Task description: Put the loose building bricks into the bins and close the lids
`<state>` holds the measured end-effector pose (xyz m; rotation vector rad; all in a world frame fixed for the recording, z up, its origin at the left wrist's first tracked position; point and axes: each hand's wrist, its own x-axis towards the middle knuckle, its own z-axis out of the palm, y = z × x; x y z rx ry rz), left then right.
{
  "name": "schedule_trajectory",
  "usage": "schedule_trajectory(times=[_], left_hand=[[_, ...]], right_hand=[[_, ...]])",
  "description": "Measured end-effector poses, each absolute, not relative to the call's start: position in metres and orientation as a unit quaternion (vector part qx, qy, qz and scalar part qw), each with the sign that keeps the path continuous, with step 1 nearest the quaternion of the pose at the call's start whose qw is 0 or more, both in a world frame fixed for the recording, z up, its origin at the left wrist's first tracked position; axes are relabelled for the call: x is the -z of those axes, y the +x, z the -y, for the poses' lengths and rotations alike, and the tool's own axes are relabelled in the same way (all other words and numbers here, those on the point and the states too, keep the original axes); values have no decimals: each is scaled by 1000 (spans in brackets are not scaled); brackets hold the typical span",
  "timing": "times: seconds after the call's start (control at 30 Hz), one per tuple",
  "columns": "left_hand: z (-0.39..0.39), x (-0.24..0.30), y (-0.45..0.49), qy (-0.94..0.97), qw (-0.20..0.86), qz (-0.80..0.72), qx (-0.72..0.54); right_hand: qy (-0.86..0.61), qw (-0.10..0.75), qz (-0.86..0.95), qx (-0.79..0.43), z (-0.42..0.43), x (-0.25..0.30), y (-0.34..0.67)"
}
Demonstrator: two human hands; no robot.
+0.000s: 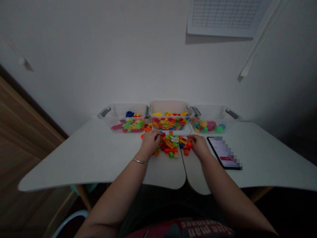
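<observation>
Two hands: we are resting our left hand [150, 143] and right hand [198, 145] apart on bricks [170, 145], grip unclear.
Place: we are seeing the bricks heaped on the counter [74, 158], before three bins [170, 107], beside a phone [223, 152].

1. A thin silver bangle [140, 161] circles the left wrist.
2. Both arms [116, 198] are bare.
3. A dark top [158, 208] carries a maroon print [205, 227] with white lettering.
</observation>
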<state>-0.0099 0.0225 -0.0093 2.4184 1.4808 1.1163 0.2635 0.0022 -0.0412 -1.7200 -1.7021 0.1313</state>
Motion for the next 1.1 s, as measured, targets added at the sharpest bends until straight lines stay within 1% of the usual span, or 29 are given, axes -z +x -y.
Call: schedule_trajectory(times=[0.3, 0.4, 0.6, 0.73, 0.8, 0.87, 0.97, 1.1], left_hand=[[-22, 8, -10, 797, 46, -487, -355], [-22, 8, -10, 797, 43, -486, -355], [-24, 10, -11, 798, 45, -483, -356], [-23, 9, -11, 798, 48, -487, -352], [-23, 9, -11, 798, 50, -488, -350], [-22, 8, -11, 797, 50, -490, -350], [-23, 9, -11, 797, 52, -488, -351], [-23, 9, -11, 796, 56, -490, -352]], right_hand=[[-680, 327, 653, -59, -3, 35, 264], [-678, 297, 671, -46, -2, 32, 266], [-709, 206, 673, 38, 4, 25, 266], [-716, 189, 670, 53, 7, 22, 265], [-712, 208, 670, 37, 7, 23, 265], [-712, 254, 655, -10, 6, 25, 265], [-704, 380, 593, -89, 5, 27, 266], [-641, 561, 512, -111, 1, 24, 264]])
